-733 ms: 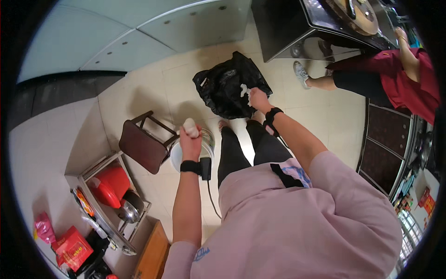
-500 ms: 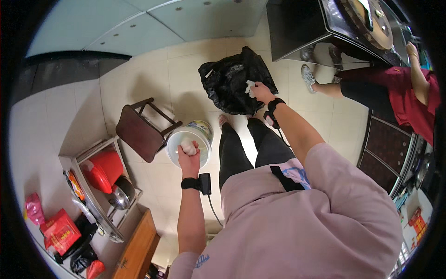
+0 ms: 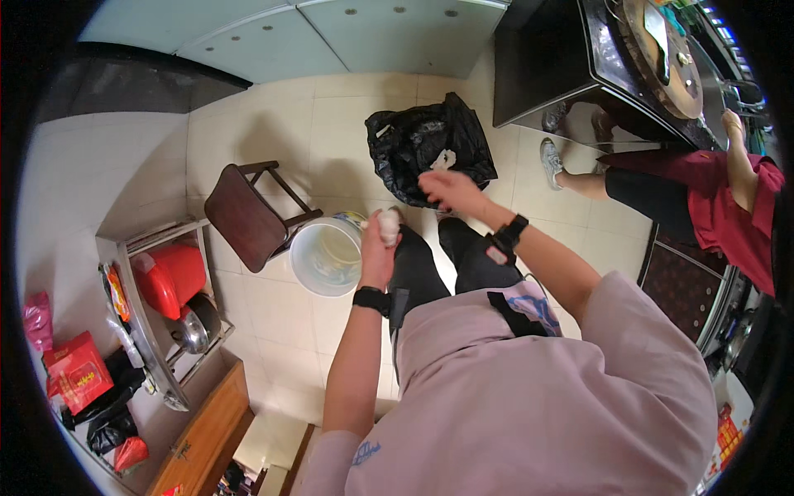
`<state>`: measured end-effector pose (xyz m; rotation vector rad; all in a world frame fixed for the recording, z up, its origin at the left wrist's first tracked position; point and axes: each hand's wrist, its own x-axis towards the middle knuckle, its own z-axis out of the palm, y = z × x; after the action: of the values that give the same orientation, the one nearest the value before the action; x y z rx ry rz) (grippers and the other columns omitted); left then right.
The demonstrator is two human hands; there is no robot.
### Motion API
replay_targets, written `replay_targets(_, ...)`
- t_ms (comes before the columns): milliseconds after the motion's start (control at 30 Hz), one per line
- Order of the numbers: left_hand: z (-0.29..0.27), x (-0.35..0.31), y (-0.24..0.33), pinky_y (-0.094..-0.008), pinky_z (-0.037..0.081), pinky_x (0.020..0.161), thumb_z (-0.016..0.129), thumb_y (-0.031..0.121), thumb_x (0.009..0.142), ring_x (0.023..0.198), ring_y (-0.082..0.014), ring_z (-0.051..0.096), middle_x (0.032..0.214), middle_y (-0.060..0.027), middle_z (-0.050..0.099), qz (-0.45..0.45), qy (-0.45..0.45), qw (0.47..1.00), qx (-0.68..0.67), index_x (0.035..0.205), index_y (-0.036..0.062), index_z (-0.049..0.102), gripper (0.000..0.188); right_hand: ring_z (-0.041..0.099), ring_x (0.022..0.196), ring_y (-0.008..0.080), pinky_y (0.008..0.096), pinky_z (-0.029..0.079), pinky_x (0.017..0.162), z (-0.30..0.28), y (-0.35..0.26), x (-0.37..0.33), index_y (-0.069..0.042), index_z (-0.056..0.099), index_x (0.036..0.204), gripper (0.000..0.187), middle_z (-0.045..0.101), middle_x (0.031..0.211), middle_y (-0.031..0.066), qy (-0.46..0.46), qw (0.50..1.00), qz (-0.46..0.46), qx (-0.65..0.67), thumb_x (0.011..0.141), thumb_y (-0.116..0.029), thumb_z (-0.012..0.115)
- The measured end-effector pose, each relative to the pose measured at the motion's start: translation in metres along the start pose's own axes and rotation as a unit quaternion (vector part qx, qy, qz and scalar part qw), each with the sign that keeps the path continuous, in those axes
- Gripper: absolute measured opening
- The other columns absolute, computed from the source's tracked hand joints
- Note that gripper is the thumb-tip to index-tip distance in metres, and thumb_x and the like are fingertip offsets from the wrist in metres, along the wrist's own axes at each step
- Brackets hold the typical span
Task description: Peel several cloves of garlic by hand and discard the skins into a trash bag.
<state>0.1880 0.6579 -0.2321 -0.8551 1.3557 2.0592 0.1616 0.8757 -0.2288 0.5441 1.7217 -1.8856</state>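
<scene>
A whitish, rounded garlic bulb (image 3: 387, 226) is gripped in my left hand (image 3: 380, 255), fingers wrapped round it, beside the right rim of a white plastic bucket (image 3: 326, 258). My right hand (image 3: 460, 195) is over the near edge of a black plastic bag (image 3: 397, 157) spread on the floor. Its fingers are apart and hold nothing. Just beyond those fingertips, a pale crumpled scrap like a piece of peel (image 3: 445, 159) shows against the bag; whether it is falling or lying there I cannot tell.
A folding stool with a dark brown seat (image 3: 252, 219) stands left of the bucket. At far left, a low rack (image 3: 157, 322) holds a red basin (image 3: 169, 277) and a metal pot. Another person in red (image 3: 732, 194) stands at right by a counter with a round chopping board (image 3: 662, 58).
My left hand has moved right with the garlic bulb, from over the bucket to beside it. My right hand has let go of the pale scrap and drawn back toward me.
</scene>
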Motion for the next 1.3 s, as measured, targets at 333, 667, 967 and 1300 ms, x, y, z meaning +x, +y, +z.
replay_targets(333,0.059,-0.014,0.013,-0.0316,0.038,0.096,0.045,0.015,0.092,0.114,-0.0205,0.045,0.125,-0.0109,0.043,0.066,-0.131,0.989,0.031,0.129,0.0038,0.038,0.039,0.059,0.086,0.0183,0.0284,0.051,0.067,0.025,-0.003,-0.041,-0.003,0.040,0.128,0.056,0.058,0.101,0.0145,-0.042,0.994,-0.069,0.073,0.082,-0.024,0.063)
replay_targets(667,0.074,-0.037,0.036,-0.0371,0.042,0.095,0.043,0.004,0.088,0.117,-0.0225,0.044,0.128,-0.0122,0.042,0.020,-0.178,0.982,0.054,0.135,0.0050,0.031,0.048,0.057,0.091,0.0191,0.0305,0.047,0.078,0.007,-0.014,-0.050,-0.004,0.039,0.128,0.054,0.056,0.106,0.0138,-0.024,0.990,-0.133,-0.042,0.079,-0.013,0.058)
replay_targets(967,0.087,-0.037,0.035,-0.0341,0.048,0.086,0.042,0.006,0.091,0.112,-0.0196,0.048,0.128,-0.0103,0.043,0.064,-0.148,0.980,0.120,0.136,0.0075,0.030,0.047,0.058,0.088,0.0221,0.0322,0.046,0.080,0.010,-0.036,-0.057,-0.005,0.039,0.130,0.056,0.059,0.103,0.0167,0.019,0.978,-0.151,-0.140,0.078,-0.019,0.055)
replay_targets(1300,0.100,-0.032,0.045,-0.0362,0.048,0.085,0.044,0.005,0.088,0.113,-0.0214,0.047,0.130,-0.0115,0.040,0.049,-0.115,0.987,0.097,0.135,0.0062,0.031,0.048,0.056,0.092,0.0189,0.0293,0.045,0.081,0.012,-0.026,-0.051,0.000,0.034,0.134,0.060,0.057,0.108,0.0158,0.068,0.981,-0.145,-0.105,0.080,-0.017,0.054)
